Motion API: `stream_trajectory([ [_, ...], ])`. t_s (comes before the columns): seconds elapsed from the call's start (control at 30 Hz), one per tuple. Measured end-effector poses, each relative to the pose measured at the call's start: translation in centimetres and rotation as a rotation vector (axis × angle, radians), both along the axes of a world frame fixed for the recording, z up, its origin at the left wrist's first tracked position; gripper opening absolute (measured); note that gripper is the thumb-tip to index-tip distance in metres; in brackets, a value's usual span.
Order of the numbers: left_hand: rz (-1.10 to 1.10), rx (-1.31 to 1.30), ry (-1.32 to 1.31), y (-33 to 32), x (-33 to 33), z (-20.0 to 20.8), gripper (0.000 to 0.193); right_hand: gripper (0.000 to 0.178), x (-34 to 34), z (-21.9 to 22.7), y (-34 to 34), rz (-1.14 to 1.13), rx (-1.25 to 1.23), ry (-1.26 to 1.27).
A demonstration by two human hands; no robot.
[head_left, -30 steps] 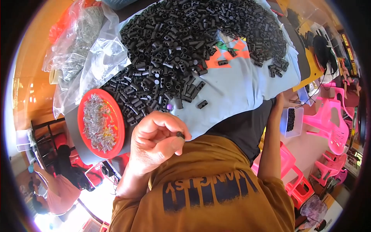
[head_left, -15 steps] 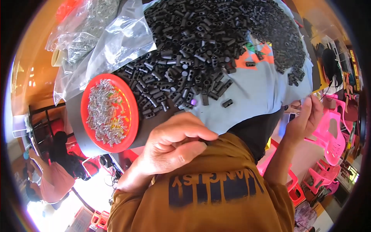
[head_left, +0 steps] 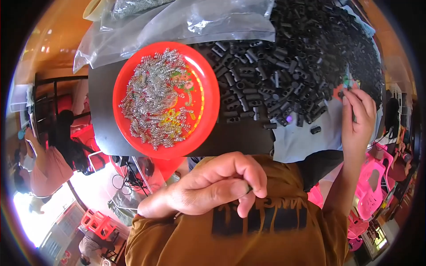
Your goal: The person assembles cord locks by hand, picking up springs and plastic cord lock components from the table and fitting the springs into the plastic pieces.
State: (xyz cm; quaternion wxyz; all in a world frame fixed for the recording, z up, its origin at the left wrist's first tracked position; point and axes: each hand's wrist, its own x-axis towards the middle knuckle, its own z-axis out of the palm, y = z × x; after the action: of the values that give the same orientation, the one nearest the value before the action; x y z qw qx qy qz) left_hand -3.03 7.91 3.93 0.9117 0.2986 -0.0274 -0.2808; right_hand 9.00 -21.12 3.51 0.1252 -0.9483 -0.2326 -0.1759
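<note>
My left hand (head_left: 219, 184) hangs in front of my shirt, its thumb pressed against curled fingers. A small dark bit shows at the thumb tip, too hidden to name. Over on the right, my right hand (head_left: 360, 113) reaches to the edge of the heap of black plastic pieces (head_left: 262, 71). Its fingertips are pinched on a small black plastic piece (head_left: 341, 94), above an orange patch of the pale blue cloth (head_left: 290, 144). A red plate (head_left: 208, 115) of small metal springs (head_left: 153, 97) sits to the left. One black piece (head_left: 315, 130) lies apart on the cloth.
Clear plastic bags (head_left: 177, 26) lie behind the plate on the dark tabletop (head_left: 104, 106). Pink plastic chairs (head_left: 370, 186) stand at the right. Red stools (head_left: 97, 224) and a seated person (head_left: 51, 153) are off to the left.
The view has swung left, so the plate appears nearer the middle. My right hand has moved from the cloth's edge to the heap. My left hand's fingers have curled in more tightly.
</note>
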Motion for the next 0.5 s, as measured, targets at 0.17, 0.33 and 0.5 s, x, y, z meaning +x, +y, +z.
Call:
stream_trajectory([
  [0.17, 0.162, 0.068, -0.235, 3.0, -0.5, -0.1, 0.024, 0.018, -0.3, -0.4, 0.6, -0.007, -0.037, -0.02],
  [0.33, 0.584, 0.488, -0.467, 5.2, -0.4, -0.4, 0.023, 0.012, -1.1, -1.1, 0.5, -0.129, 0.258, 0.043],
  [0.5, 0.552, 1.643, -0.813, 6.3, 1.3, 2.1, 0.025, 0.017, -3.5, -0.8, 1.0, -0.234, 0.847, 0.126],
])
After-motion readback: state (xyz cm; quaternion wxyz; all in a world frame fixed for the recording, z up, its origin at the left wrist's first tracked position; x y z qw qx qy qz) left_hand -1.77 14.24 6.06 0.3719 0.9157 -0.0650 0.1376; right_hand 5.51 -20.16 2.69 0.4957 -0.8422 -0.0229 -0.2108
